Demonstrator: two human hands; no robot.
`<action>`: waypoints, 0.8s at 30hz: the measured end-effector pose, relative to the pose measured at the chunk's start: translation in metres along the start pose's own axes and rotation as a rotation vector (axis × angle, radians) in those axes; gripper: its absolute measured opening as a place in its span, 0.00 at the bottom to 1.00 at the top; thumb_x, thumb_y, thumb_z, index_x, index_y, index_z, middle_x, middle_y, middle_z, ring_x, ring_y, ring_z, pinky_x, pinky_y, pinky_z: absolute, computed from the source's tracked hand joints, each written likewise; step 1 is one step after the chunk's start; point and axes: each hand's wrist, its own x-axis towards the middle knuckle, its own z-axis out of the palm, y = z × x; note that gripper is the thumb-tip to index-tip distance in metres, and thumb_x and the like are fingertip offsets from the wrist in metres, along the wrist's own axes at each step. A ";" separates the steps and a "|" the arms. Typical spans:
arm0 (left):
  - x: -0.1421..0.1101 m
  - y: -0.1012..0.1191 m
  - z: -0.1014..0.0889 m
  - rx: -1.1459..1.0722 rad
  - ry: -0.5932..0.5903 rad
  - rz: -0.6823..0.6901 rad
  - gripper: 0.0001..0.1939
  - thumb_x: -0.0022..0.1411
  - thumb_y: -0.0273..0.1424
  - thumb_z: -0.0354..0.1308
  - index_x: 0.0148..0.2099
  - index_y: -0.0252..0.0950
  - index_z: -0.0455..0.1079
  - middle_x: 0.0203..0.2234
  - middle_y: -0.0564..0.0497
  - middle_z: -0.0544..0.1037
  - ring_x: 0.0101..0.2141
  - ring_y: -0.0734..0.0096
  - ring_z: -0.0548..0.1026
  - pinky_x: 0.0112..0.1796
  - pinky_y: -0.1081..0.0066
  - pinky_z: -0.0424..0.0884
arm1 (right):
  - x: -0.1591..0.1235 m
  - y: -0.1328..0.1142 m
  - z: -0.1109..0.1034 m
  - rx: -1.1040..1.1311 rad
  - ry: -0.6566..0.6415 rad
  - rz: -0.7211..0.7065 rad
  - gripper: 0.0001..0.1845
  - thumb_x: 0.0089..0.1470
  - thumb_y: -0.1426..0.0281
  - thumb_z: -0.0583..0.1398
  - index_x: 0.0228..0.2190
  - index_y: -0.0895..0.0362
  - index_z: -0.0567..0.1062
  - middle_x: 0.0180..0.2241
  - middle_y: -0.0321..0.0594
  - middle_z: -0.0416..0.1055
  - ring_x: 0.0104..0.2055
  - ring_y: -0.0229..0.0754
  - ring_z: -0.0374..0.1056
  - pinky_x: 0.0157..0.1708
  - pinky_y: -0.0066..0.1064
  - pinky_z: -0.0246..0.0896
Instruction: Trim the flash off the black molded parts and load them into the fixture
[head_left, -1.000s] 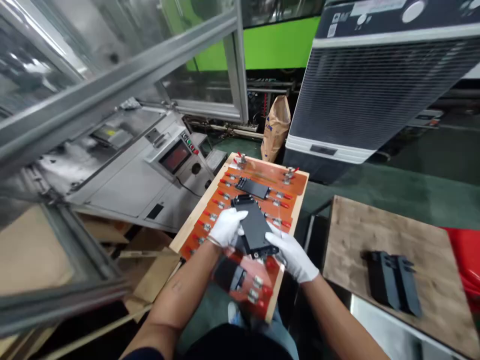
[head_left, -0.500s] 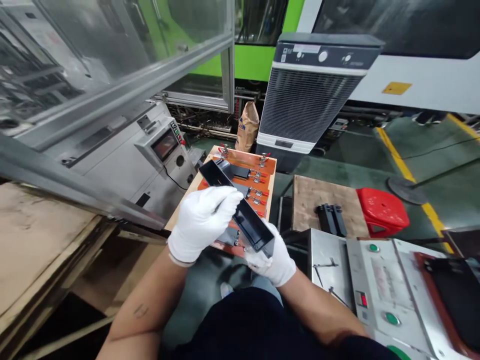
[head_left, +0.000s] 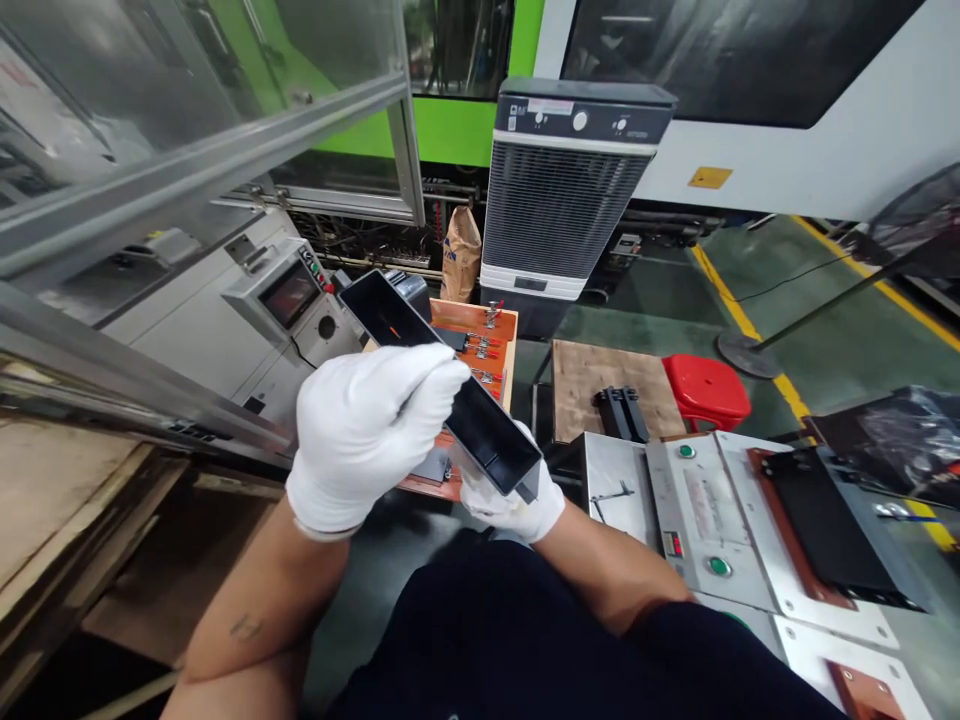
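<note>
Over orange clamp jig (head_left: pixel 484 335) | left grip (head_left: pixel 375 430), right grip (head_left: pixel 510 510) clenched on black tray (head_left: pixel 491 435) | air cooler (head_left: pixel 566 190) ahead

The white-gloved left hand (head_left: pixel 371 435) grips across a long black open tray (head_left: pixel 491 435), and the right hand (head_left: pixel 510 505) supports its near end, just in front of an orange clamp fixture (head_left: pixel 480 335). Right of that fixture are a wooden board (head_left: pixel 600 375) bearing a black part (head_left: pixel 621 413), seemingly plastic, and a red stool (head_left: pixel 705 390).
</note>
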 end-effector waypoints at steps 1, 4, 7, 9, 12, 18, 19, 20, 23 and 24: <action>0.000 0.002 -0.002 0.004 0.000 -0.005 0.06 0.65 0.30 0.61 0.42 0.39 0.79 0.35 0.49 0.85 0.34 0.62 0.83 0.37 0.64 0.77 | -0.001 0.000 0.000 -0.008 0.008 0.004 0.20 0.52 0.50 0.61 0.25 0.55 0.71 0.14 0.23 0.57 0.10 0.25 0.34 0.09 0.22 0.31; -0.002 0.007 -0.006 0.033 0.020 -0.006 0.05 0.65 0.31 0.62 0.43 0.40 0.78 0.35 0.49 0.85 0.33 0.62 0.83 0.36 0.63 0.77 | -0.004 -0.002 0.000 -0.034 0.058 0.044 0.20 0.54 0.50 0.59 0.26 0.55 0.72 0.15 0.23 0.59 0.11 0.25 0.35 0.11 0.21 0.35; -0.003 0.009 -0.009 0.066 0.033 0.005 0.05 0.65 0.31 0.62 0.43 0.41 0.78 0.35 0.50 0.85 0.32 0.63 0.82 0.35 0.63 0.77 | -0.005 -0.003 0.000 -0.040 0.082 0.064 0.18 0.54 0.51 0.60 0.29 0.54 0.73 0.17 0.25 0.62 0.13 0.27 0.41 0.12 0.21 0.38; -0.004 0.010 -0.010 0.066 0.027 0.000 0.06 0.65 0.30 0.62 0.44 0.43 0.78 0.35 0.51 0.85 0.32 0.63 0.82 0.36 0.64 0.77 | -0.004 -0.002 -0.001 -0.033 0.046 0.030 0.18 0.52 0.52 0.62 0.29 0.54 0.73 0.17 0.25 0.62 0.13 0.28 0.43 0.11 0.20 0.39; -0.003 0.008 -0.010 0.045 0.021 -0.026 0.05 0.65 0.31 0.62 0.43 0.42 0.79 0.35 0.52 0.85 0.34 0.64 0.83 0.38 0.66 0.77 | 0.001 0.002 -0.003 0.022 -0.068 0.008 0.18 0.49 0.52 0.64 0.28 0.53 0.72 0.15 0.23 0.61 0.10 0.26 0.39 0.08 0.21 0.38; -0.002 0.000 -0.007 0.034 0.016 -0.044 0.06 0.65 0.30 0.61 0.43 0.38 0.78 0.35 0.50 0.85 0.34 0.66 0.83 0.37 0.69 0.77 | 0.007 0.004 -0.001 0.060 -0.202 0.005 0.19 0.51 0.51 0.64 0.29 0.54 0.70 0.16 0.23 0.62 0.08 0.26 0.37 0.07 0.21 0.33; -0.002 -0.001 -0.006 0.032 0.016 -0.048 0.06 0.65 0.30 0.61 0.43 0.38 0.78 0.35 0.50 0.85 0.33 0.66 0.83 0.37 0.68 0.77 | 0.006 0.005 0.000 0.069 -0.213 0.006 0.20 0.51 0.51 0.64 0.29 0.54 0.70 0.16 0.23 0.63 0.08 0.26 0.38 0.07 0.21 0.33; -0.002 -0.001 -0.006 0.032 0.009 -0.056 0.06 0.66 0.30 0.61 0.43 0.39 0.79 0.35 0.50 0.85 0.33 0.66 0.82 0.36 0.68 0.77 | 0.006 0.005 -0.001 0.079 -0.220 0.006 0.19 0.52 0.51 0.64 0.29 0.55 0.71 0.16 0.23 0.63 0.08 0.25 0.39 0.07 0.21 0.33; -0.003 -0.003 -0.005 0.033 -0.022 -0.095 0.07 0.66 0.31 0.60 0.44 0.44 0.79 0.35 0.51 0.84 0.33 0.64 0.82 0.36 0.65 0.78 | 0.007 0.006 -0.002 0.079 -0.210 -0.009 0.17 0.58 0.54 0.61 0.31 0.56 0.72 0.18 0.25 0.65 0.09 0.25 0.39 0.09 0.21 0.35; -0.003 -0.004 -0.005 0.034 -0.030 -0.108 0.08 0.66 0.32 0.60 0.45 0.45 0.79 0.35 0.51 0.84 0.33 0.63 0.82 0.36 0.64 0.78 | 0.008 0.006 -0.003 0.063 -0.207 -0.019 0.17 0.59 0.54 0.59 0.32 0.56 0.71 0.19 0.25 0.65 0.09 0.25 0.38 0.09 0.21 0.36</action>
